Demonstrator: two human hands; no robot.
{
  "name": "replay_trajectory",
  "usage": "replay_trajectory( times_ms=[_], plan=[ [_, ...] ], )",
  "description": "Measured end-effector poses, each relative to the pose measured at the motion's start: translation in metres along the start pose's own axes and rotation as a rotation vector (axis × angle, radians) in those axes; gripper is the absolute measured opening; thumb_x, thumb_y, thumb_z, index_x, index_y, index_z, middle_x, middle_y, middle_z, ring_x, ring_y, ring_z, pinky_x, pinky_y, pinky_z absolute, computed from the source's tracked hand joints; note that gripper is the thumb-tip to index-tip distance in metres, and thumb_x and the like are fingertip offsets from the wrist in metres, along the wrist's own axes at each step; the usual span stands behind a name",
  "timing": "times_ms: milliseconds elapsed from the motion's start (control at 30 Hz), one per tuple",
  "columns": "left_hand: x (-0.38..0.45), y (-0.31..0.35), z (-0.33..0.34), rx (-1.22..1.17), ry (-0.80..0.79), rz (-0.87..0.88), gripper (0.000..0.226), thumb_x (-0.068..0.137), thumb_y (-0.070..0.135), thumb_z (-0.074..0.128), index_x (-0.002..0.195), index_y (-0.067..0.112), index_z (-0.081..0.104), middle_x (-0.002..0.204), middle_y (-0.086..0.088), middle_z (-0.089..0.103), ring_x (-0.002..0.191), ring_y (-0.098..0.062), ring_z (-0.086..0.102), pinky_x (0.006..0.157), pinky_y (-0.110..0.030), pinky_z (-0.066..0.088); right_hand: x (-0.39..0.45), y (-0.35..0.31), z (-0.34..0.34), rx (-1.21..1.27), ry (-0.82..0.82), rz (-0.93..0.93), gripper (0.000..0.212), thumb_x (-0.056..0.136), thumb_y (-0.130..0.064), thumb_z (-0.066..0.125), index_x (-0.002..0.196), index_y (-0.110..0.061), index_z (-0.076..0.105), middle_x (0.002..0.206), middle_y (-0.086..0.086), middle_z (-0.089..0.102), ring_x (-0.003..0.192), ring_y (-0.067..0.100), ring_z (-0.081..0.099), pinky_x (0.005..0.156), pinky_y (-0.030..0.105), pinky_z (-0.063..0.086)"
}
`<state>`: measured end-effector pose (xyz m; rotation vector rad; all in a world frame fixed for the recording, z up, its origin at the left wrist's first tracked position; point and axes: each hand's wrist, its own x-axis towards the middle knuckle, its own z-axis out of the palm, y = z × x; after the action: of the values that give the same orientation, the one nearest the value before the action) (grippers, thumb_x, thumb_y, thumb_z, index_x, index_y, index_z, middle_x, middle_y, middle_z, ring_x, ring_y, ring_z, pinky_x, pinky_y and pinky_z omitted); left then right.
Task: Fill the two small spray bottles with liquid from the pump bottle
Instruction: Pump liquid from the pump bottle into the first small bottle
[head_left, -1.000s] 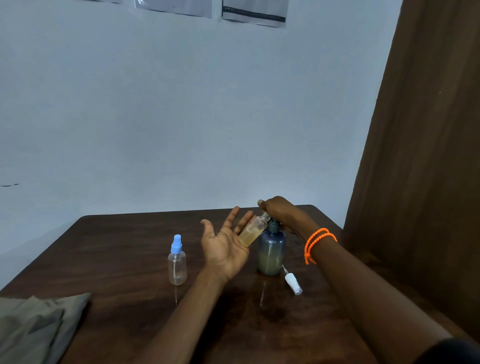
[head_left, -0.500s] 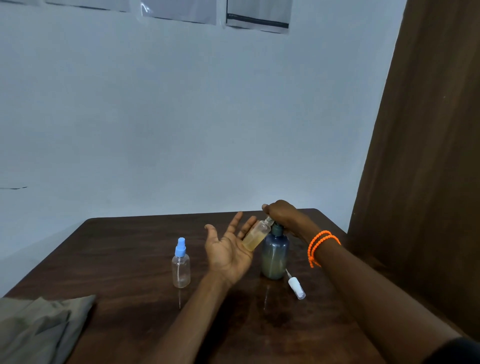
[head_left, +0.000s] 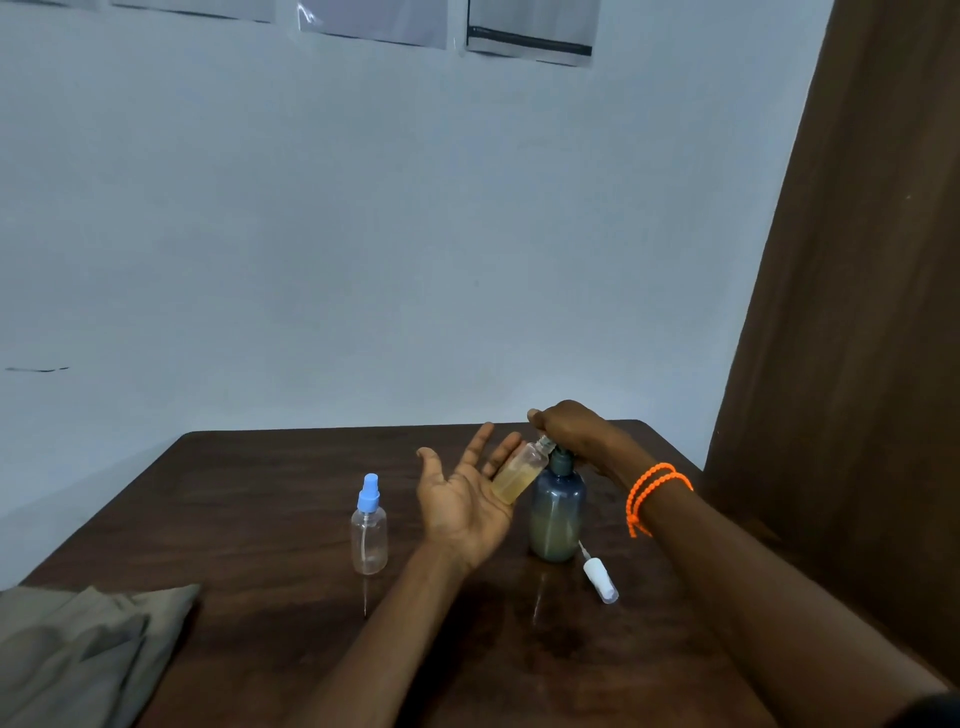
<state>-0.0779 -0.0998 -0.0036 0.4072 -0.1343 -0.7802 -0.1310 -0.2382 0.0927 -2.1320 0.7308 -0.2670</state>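
So the left hand is held palm-up over the table, fingers spread and pretty much straight, and a small uncapped spray bottle is cradled against the fingertips rather than gripped. That bottle is tilted, neck pointing up and to the right, and it's filled most of the way with a yellowish liquid. Its open neck is tucked right under the nozzle of the pump bottle.

The right hand is laid over the pump head from above, fingers curled down around it, so the top of the pump is mostly hidden. Whether the pump is pushed all the way down can't really be told from here. An orange beaded bracelet is worn on the right wrist, looped twice.

The pump bottle itself is a bluish-grey see-through one, stood upright on the dark wooden table, with pale liquid seen in the lower part.

Just to the right of its base, a white spray cap with its thin dip tube is laid flat on the table. Over on the left, well apart from the hands, a second spray bottle is stood upright with its blue cap on, and it looks clear inside.

A folded greyish-green cloth is seen at the near left corner. A pale wall is behind the table, brown curtain on the right.
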Motion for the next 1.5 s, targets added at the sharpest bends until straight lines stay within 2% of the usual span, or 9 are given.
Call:
replay_trajectory(
  times_ms=[467, 600, 733, 867, 1000, 1167, 1333, 1433, 1500],
  plan=[
    [-0.001, 0.001, 0.003, -0.015, 0.000, -0.002, 0.093, 0.092, 0.080, 0.024, 0.145, 0.009, 0.053, 0.139, -0.027, 0.060, 0.131, -0.042, 0.056, 0.113, -0.055, 0.040, -0.005, -0.009, -0.006, -0.048, 0.033, 0.002, 0.032, 0.096, -0.036, 0.049, 0.075, -0.013, 0.050, 0.076, 0.007, 0.054, 0.072, 0.023, 0.051, 0.067, 0.034, 0.043],
    [0.001, 0.002, 0.003, -0.011, -0.005, 0.000, 0.092, 0.093, 0.080, 0.025, 0.145, 0.009, 0.053, 0.141, -0.027, 0.058, 0.132, -0.042, 0.056, 0.108, -0.054, 0.045, -0.005, -0.004, -0.001, -0.064, 0.072, -0.021, 0.033, 0.100, -0.029, 0.047, 0.071, -0.012, 0.048, 0.072, 0.005, 0.050, 0.068, 0.019, 0.046, 0.062, 0.030, 0.037],
    [-0.002, 0.001, 0.002, -0.005, 0.011, 0.005, 0.092, 0.093, 0.080, 0.024, 0.145, 0.009, 0.052, 0.140, -0.028, 0.059, 0.133, -0.042, 0.055, 0.109, -0.054, 0.044, -0.007, -0.004, -0.001, -0.078, 0.034, -0.016, 0.030, 0.099, -0.024, 0.045, 0.071, -0.011, 0.047, 0.077, 0.008, 0.053, 0.079, 0.025, 0.050, 0.071, 0.034, 0.041],
    [0.000, 0.002, 0.001, -0.006, 0.008, 0.004, 0.092, 0.093, 0.080, 0.024, 0.145, 0.009, 0.053, 0.140, -0.027, 0.060, 0.133, -0.042, 0.055, 0.110, -0.054, 0.043, -0.005, -0.009, -0.005, -0.060, 0.031, -0.004, 0.027, 0.098, -0.032, 0.046, 0.082, -0.011, 0.053, 0.085, 0.009, 0.058, 0.077, 0.024, 0.054, 0.070, 0.035, 0.045],
    [0.002, 0.002, 0.000, -0.007, 0.010, 0.001, 0.092, 0.093, 0.080, 0.024, 0.144, 0.009, 0.054, 0.139, -0.027, 0.060, 0.134, -0.043, 0.054, 0.111, -0.054, 0.043, -0.002, -0.002, 0.002, -0.072, 0.061, -0.018, 0.034, 0.101, -0.031, 0.046, 0.073, -0.011, 0.049, 0.074, 0.006, 0.052, 0.072, 0.022, 0.049, 0.063, 0.030, 0.038],
    [0.000, 0.000, 0.000, 0.007, 0.008, -0.005, 0.092, 0.093, 0.080, 0.024, 0.145, 0.010, 0.053, 0.141, -0.027, 0.059, 0.135, -0.042, 0.054, 0.108, -0.053, 0.046, -0.006, -0.004, -0.004, -0.093, 0.047, -0.027, 0.033, 0.100, -0.020, 0.043, 0.068, -0.012, 0.045, 0.080, 0.011, 0.052, 0.079, 0.025, 0.049, 0.071, 0.033, 0.040],
    [0.003, 0.001, -0.001, 0.007, 0.004, -0.009, 0.091, 0.093, 0.080, 0.025, 0.143, 0.011, 0.054, 0.140, -0.026, 0.060, 0.133, -0.042, 0.055, 0.104, -0.052, 0.048, 0.000, -0.003, -0.002, -0.011, 0.040, -0.025, 0.035, 0.101, -0.030, 0.047, 0.071, -0.012, 0.046, 0.070, 0.005, 0.049, 0.062, 0.017, 0.046, 0.059, 0.028, 0.037],
    [0.002, 0.000, -0.001, 0.008, 0.015, -0.010, 0.091, 0.092, 0.080, 0.025, 0.143, 0.010, 0.054, 0.138, -0.026, 0.061, 0.130, -0.044, 0.058, 0.106, -0.054, 0.048, -0.002, 0.001, 0.004, -0.005, 0.053, -0.016, 0.036, 0.102, -0.031, 0.047, 0.072, -0.012, 0.048, 0.072, 0.004, 0.051, 0.063, 0.016, 0.047, 0.055, 0.028, 0.036],
    [0.000, -0.001, -0.001, 0.005, 0.014, -0.013, 0.092, 0.092, 0.080, 0.025, 0.144, 0.010, 0.053, 0.138, -0.027, 0.061, 0.131, -0.043, 0.057, 0.107, -0.054, 0.047, -0.003, 0.002, 0.002, -0.024, 0.055, -0.009, 0.035, 0.101, -0.031, 0.047, 0.073, -0.011, 0.049, 0.076, 0.007, 0.054, 0.069, 0.020, 0.051, 0.061, 0.029, 0.042]
  ],
)
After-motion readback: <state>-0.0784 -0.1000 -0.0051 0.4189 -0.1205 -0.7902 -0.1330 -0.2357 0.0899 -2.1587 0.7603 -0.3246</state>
